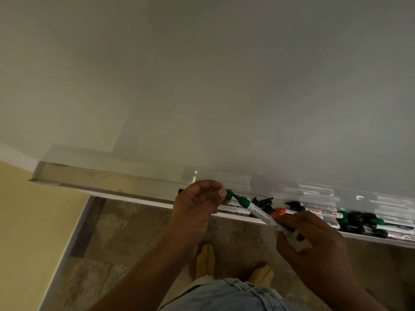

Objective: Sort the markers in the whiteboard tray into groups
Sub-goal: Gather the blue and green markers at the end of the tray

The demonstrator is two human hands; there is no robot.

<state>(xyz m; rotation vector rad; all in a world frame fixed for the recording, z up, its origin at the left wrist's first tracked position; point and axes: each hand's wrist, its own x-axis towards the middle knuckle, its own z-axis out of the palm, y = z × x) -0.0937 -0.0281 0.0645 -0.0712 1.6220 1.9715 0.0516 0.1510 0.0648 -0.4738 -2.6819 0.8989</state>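
Your left hand (197, 205) is curled, pinching the green cap (229, 195) between thumb and fingertips. Your right hand (314, 239) is closed round the back end of the green marker (258, 212), fingers wrapped on the white barrel. The marker slants from near right up to far left, held just above the near edge of the tray (101, 176). The view is soft here, so you cannot tell whether the cap is seated on the tip or just off it.

The tray runs along the foot of the whiteboard (224, 86). The other markers (336, 215) lie jumbled in its right part, green and black ends mixed. A red marker (279, 212) lies just right of the held one, with loose black caps (262, 202) beside it. The patterned floor (134, 243) shows below.
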